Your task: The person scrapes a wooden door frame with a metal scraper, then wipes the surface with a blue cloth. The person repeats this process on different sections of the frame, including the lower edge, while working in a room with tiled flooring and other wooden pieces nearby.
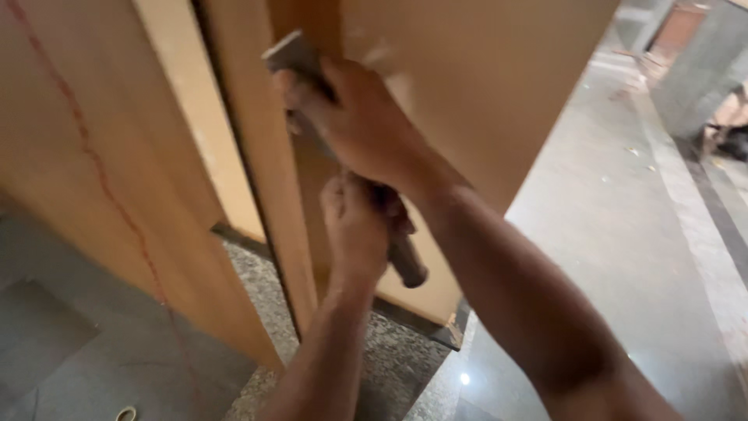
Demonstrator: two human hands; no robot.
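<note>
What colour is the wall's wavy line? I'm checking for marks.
Reddish, running down the tan wall panel; head view.

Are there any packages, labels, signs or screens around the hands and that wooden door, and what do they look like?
None in view.
What shows instead: both hands, the left hand and the right hand, hold a dark-handled tool against a plain tan door, with no sticker on it.

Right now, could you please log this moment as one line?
left hand: grips tool handle | right hand: presses blade on door edge
</note>
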